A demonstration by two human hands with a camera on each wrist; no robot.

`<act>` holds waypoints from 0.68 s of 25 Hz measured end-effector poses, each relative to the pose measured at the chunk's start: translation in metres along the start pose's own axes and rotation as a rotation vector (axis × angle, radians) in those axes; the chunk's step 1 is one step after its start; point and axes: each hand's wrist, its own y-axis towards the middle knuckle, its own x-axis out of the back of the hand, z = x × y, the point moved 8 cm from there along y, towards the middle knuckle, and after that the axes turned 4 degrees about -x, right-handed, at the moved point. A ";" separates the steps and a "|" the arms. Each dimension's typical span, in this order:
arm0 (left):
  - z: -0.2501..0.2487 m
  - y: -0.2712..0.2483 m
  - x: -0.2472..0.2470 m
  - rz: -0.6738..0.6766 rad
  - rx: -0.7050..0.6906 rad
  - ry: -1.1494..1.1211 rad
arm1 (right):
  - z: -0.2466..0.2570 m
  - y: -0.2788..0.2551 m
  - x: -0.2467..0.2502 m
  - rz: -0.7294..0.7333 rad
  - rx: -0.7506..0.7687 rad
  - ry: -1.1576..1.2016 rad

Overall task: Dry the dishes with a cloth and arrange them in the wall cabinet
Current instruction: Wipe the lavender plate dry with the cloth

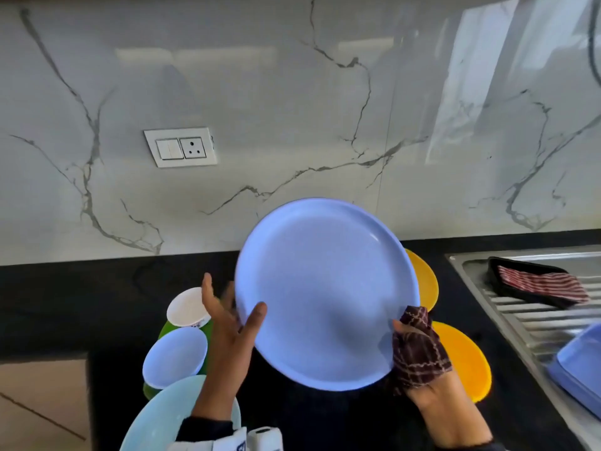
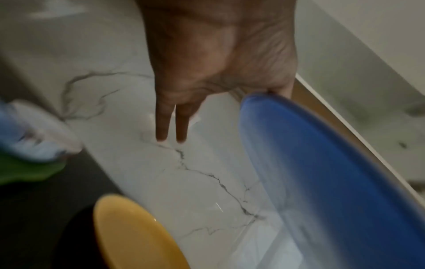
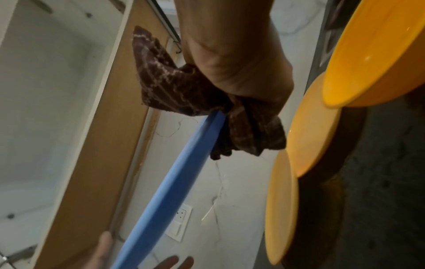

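Holding the big blue plate (image 1: 325,292) up on edge above the worktop (image 1: 81,304), both hands are at work. The right hand (image 1: 432,392) has its fingers curled round the plate's lower right rim through a dark red checked cloth (image 1: 419,343), so cloth sits between fingers and plate on both faces; the right wrist view shows the rim biting into the bunched fabric. The left hand (image 1: 227,323) is released and spread: thumb laid on the plate's near face at the left rim, fingers straight and reaching behind it, steadying, not clamping.

This looks like the drying step, plate face tilted toward the person. To do it well, I'd say let the left hand act as a pivot while the right slides the cloth round the rim, then sweeps across the middle and the back. Light pressure only, since a smooth, possibly wet plate held by its edge could slip from an open palm.

Below the plate wait more dishes: three orange plates (image 1: 461,359) leaning at the right, a small blue bowl (image 1: 175,356), a white bowl (image 1: 188,307) and a pale blue plate (image 1: 162,418) at the left. Off right, a steel sink (image 1: 533,323) drainboard carries a striped cloth (image 1: 543,284). The wall cabinet (image 3: 46,91) stands open overhead in the right wrist view.
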 end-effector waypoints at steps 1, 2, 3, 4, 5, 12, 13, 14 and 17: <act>0.006 0.000 0.001 -0.041 0.040 -0.038 | 0.000 0.001 -0.005 0.029 0.026 -0.035; 0.014 -0.003 -0.002 -0.015 0.064 -0.009 | -0.002 0.001 -0.004 0.025 0.034 -0.064; 0.022 -0.007 -0.004 0.023 0.122 -0.043 | 0.000 0.001 -0.006 0.014 0.061 -0.104; 0.028 -0.010 -0.003 0.015 0.143 -0.078 | 0.001 -0.001 -0.003 -0.014 0.094 -0.177; 0.027 -0.013 -0.003 -0.011 0.131 -0.096 | 0.006 -0.003 0.000 -0.048 0.150 -0.220; 0.023 -0.023 -0.026 0.149 0.126 -0.147 | 0.065 -0.011 -0.050 -0.060 0.799 -0.331; 0.025 -0.027 -0.032 0.169 0.136 -0.149 | 0.059 -0.009 -0.072 0.013 0.845 -0.404; 0.026 -0.032 -0.037 0.189 0.138 -0.143 | 0.046 -0.007 -0.094 0.083 0.866 -0.519; 0.017 -0.035 -0.037 0.173 0.094 -0.145 | 0.009 -0.005 -0.136 0.166 0.843 -0.901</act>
